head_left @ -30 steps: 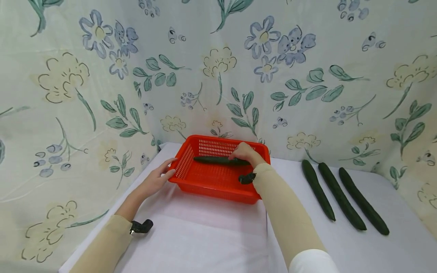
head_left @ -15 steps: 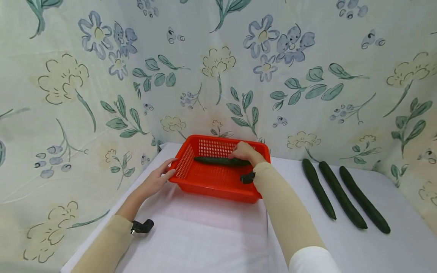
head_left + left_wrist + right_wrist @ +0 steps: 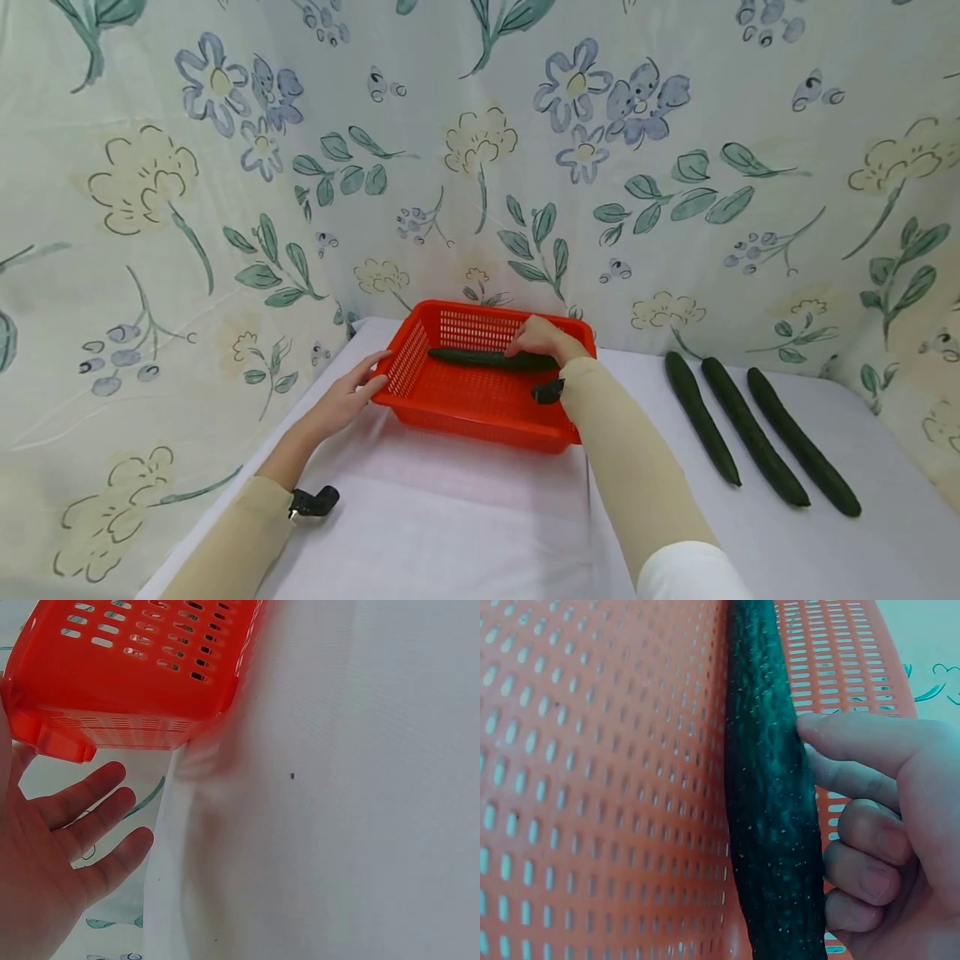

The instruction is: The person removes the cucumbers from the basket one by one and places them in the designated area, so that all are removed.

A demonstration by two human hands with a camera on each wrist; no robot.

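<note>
A red plastic basket [image 3: 480,417] with slotted walls stands on the table. My left hand [image 3: 348,393] holds its left rim; in the left wrist view three fingers [image 3: 97,832] spread out below the rim. Inside the basket a long dark green cucumber [image 3: 465,357] lies along the far wall. Reaching in from the right, my right hand [image 3: 542,337] holds the cucumber near its right end. The right wrist view shows two fingertips right at the cucumber's edge and the other fingers [image 3: 866,874] curled beside it. The cucumber's far side is hidden there.
To the right of the basket, three more cucumbers [image 3: 757,429] lie side by side on the white-covered table [image 3: 450,533]. A flower-patterned cloth [image 3: 420,167] hangs close behind the basket and along the left side.
Hardly anything differs. My right hand shifts very slightly to the right, and a little more of the cucumber's right end shows below it. My left hand stays on the basket's rim.
</note>
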